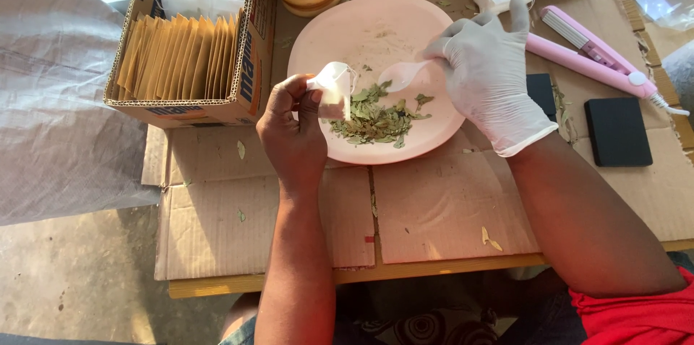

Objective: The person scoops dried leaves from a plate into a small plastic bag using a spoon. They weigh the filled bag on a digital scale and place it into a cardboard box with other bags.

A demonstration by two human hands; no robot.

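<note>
Pinching a small white paper sachet (334,90), the bare left hand (293,132) holds it over a round pink plate (347,23). Gloved right hand (488,74) grips a translucent plastic spoon (400,75) above crumbly dried green leaves (376,117); cardboard-covered worktop (448,200) beneath.

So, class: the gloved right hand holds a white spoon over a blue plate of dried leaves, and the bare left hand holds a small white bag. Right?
Not quite: the plate is pink, not blue, as the head view shows. The gloved right hand does hold the white spoon over the dried leaves, and the bare left hand holds the small white bag.
</note>
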